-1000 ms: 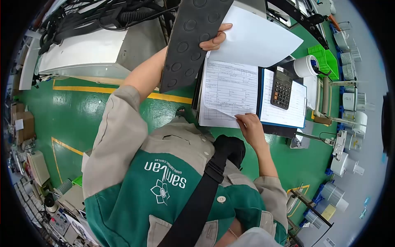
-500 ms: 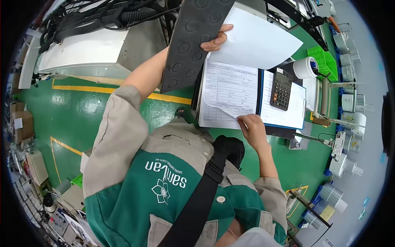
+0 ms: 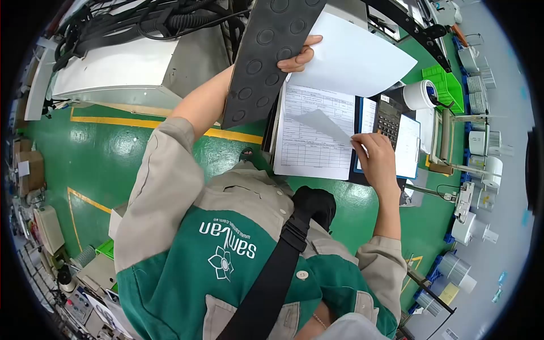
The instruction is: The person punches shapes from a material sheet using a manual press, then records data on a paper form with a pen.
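right hand (image 3: 377,161): fingertips pinched together on the free edge of the form page (image 3: 324,122), which is bowed up and partly folded over the stack of forms (image 3: 309,153) beneath it. left hand (image 3: 296,58): fingers closed, clamping the black studded mat (image 3: 266,56) and the blank sheet (image 3: 357,56) together. both are held up at the far side, with the sheet fanned out to the right. the stack lies in front of me, between the mat on the left and the blue clipboard (image 3: 409,148) on the right. a calculator (image 3: 387,116) rests on the clipboard, just beside my right fingers.

judgement: the page is thin and creases easily. i should carry it over in a shallow arc with a light grip, taking one leaf only and staying clear of the calculator so it is not knocked. the left hand should hold steady, or the raised sheet may drop across the forms.
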Action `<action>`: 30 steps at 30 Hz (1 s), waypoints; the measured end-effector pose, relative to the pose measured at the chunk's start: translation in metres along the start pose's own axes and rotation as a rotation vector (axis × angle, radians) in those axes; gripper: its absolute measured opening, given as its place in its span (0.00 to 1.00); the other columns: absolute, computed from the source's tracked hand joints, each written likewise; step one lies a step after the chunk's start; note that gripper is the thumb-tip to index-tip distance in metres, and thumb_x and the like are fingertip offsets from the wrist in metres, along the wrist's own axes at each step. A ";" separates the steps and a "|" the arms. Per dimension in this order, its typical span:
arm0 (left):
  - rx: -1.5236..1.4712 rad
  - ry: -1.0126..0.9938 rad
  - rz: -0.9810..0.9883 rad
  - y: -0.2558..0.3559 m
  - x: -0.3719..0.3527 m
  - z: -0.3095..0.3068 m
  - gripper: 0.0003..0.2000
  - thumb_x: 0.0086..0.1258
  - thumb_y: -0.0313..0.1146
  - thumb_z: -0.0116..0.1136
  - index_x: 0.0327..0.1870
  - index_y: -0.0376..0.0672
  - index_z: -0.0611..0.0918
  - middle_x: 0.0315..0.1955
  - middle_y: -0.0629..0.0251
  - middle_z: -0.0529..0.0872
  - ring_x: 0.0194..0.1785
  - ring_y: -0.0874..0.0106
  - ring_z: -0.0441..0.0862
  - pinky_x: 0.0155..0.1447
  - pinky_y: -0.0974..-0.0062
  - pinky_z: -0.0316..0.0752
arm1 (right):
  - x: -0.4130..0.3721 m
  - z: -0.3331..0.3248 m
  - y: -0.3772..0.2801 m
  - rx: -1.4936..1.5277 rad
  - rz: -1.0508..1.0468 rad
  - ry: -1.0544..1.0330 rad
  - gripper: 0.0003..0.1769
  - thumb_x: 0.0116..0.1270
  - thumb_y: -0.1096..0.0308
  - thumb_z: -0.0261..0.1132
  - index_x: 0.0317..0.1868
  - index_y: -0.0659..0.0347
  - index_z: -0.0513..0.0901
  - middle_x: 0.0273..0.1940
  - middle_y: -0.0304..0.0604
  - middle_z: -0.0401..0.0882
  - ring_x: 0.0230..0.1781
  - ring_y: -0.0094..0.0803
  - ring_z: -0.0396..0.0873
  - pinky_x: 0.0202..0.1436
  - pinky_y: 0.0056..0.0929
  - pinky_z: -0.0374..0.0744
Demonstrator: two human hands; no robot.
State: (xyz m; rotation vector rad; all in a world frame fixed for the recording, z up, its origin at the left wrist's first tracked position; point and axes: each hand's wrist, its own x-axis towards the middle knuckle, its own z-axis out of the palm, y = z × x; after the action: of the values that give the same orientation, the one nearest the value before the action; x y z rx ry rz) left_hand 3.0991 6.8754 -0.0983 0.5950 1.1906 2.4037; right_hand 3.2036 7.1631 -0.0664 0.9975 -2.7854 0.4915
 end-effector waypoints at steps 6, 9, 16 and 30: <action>-0.028 -0.061 -0.033 -0.003 0.006 -0.014 0.22 0.75 0.39 0.41 0.15 0.45 0.73 0.06 0.73 0.67 0.08 0.85 0.55 0.14 0.88 0.52 | -0.011 0.017 -0.002 0.061 -0.011 -0.102 0.02 0.57 0.72 0.64 0.31 0.61 0.80 0.27 0.42 0.78 0.31 0.39 0.77 0.41 0.34 0.72; 0.086 -0.025 -0.039 0.010 0.004 -0.002 0.23 0.75 0.40 0.40 0.14 0.46 0.73 0.04 0.74 0.66 0.07 0.85 0.54 0.13 0.88 0.51 | -0.014 0.020 -0.002 0.082 0.023 -0.136 0.02 0.57 0.72 0.64 0.31 0.61 0.80 0.27 0.42 0.78 0.31 0.40 0.77 0.41 0.34 0.72; 0.136 -0.035 -0.041 0.008 0.014 -0.004 0.27 0.77 0.43 0.35 0.10 0.48 0.69 0.00 0.75 0.63 0.04 0.85 0.52 0.11 0.88 0.51 | -0.022 0.028 -0.005 0.084 0.031 -0.165 0.03 0.58 0.71 0.63 0.32 0.60 0.79 0.27 0.43 0.78 0.31 0.40 0.76 0.42 0.34 0.72; 0.126 -0.051 -0.053 0.005 0.020 -0.007 0.27 0.77 0.43 0.34 0.11 0.48 0.69 0.01 0.75 0.64 0.04 0.84 0.54 0.11 0.88 0.52 | -0.029 0.033 -0.005 0.111 0.054 -0.224 0.03 0.59 0.70 0.63 0.32 0.60 0.78 0.26 0.43 0.78 0.30 0.40 0.77 0.43 0.34 0.72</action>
State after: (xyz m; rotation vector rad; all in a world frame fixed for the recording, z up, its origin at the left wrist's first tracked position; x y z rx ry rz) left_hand 3.0782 6.8785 -0.0938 0.6512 1.3260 2.2690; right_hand 3.2288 7.1650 -0.1035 1.0635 -3.0185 0.5803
